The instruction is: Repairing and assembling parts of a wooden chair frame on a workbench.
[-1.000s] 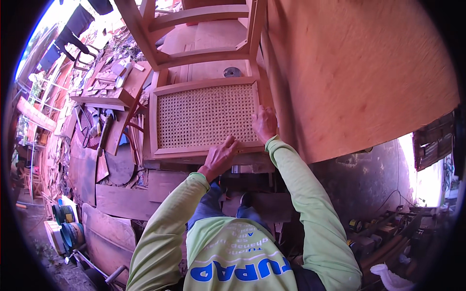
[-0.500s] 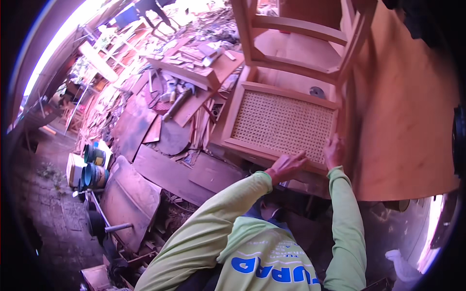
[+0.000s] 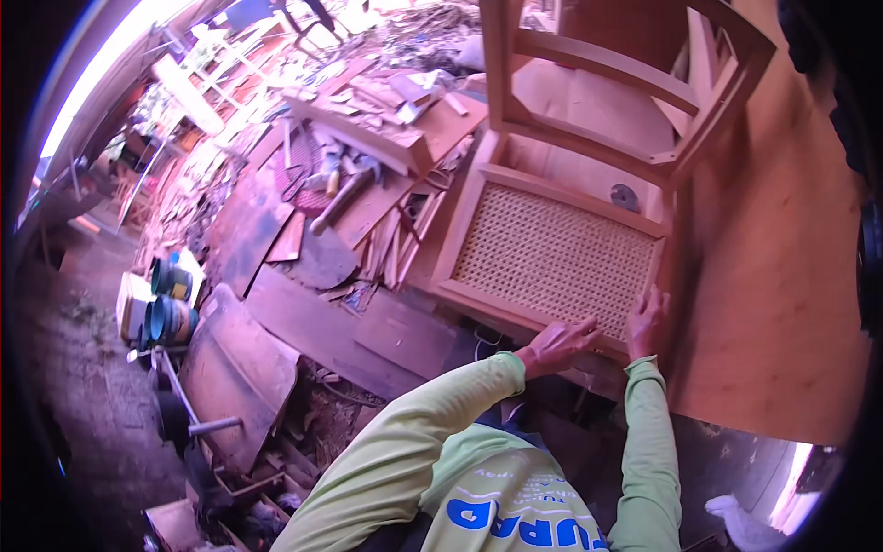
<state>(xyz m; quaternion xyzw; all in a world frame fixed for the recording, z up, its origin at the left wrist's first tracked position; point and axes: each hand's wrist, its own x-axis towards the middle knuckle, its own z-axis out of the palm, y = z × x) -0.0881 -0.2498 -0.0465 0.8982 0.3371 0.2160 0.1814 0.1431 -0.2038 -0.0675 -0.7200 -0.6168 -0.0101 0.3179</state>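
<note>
1. Sheet (image 3: 773,267): broad, brown, right of everything below.
2. Frame (image 3: 496,74): wooden, rises past panel's far side. Can't tell if joined.
3. Panel (image 3: 552,253): cane in wood border, in front of the person. Long axis left to right, right end lower in view. Long far side faces frame, short right end faces sheet.
4. Left hand (image 3: 559,345): at near long border, toward right end. Panel lies beyond it and out left. Fingers together, pointing right; pinch can't be told.
5. Right hand (image 3: 646,322): nearer the right end, by near corner. Panel lies left of it. Fingers bent, pointing away; pinch unclear.
</note>
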